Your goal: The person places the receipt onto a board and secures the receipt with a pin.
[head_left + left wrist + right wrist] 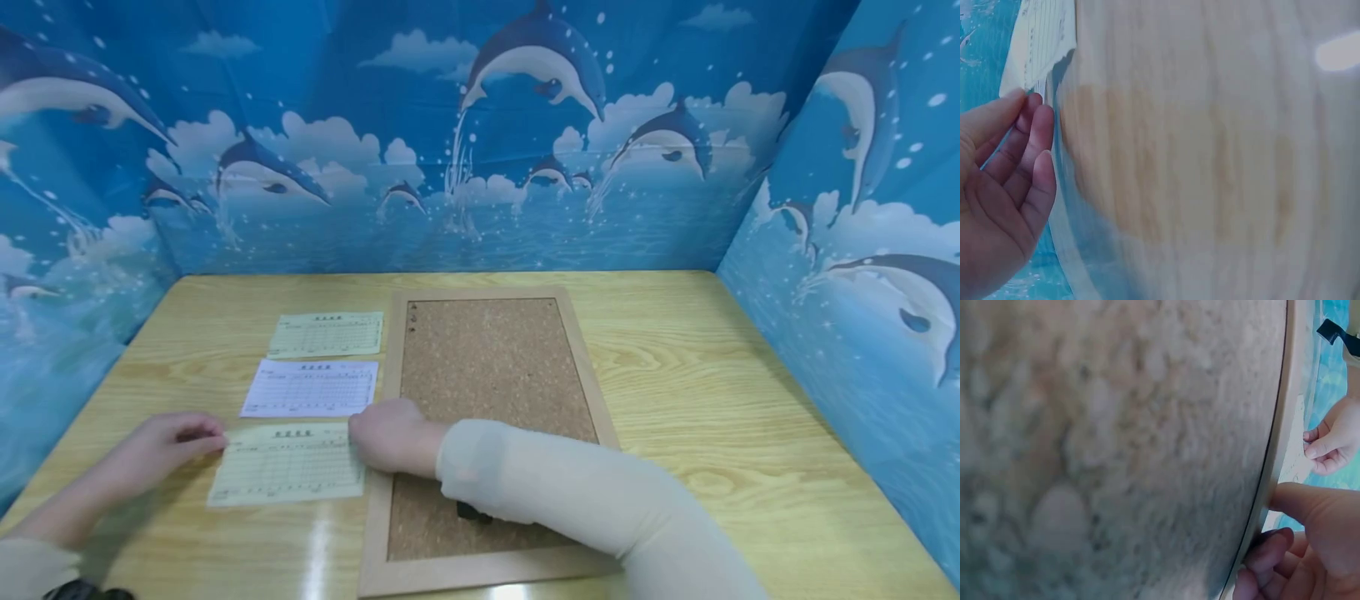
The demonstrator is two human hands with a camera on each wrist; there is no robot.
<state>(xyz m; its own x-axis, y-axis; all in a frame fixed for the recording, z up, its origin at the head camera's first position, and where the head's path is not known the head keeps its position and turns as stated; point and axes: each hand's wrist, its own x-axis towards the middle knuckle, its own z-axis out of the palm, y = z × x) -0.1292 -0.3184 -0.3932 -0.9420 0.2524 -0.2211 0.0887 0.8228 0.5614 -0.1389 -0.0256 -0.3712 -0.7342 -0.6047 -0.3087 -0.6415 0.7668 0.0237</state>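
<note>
A pale green printed form (288,471) lies nearest me on the table, left of a wood-framed cork board (487,358). My left hand (165,450) pinches its left edge; the left wrist view shows the thumb and index finger meeting at a corner of the paper (1038,44), the other fingers loosely bent. Over the board's left frame reaches my right hand (393,435), its fingers curled at the form's upper right corner. In the right wrist view the right thumb and fingers (1269,550) close around the paper's edge beside the frame, their grip partly hidden.
Farther back lie a white form (311,388) and another green form (327,334), in a column with the nearest one. Several small dark pieces (412,318) sit at the board's upper left corner. Dolphin-printed cloth (450,167) walls the wooden table (675,375) at the back and sides.
</note>
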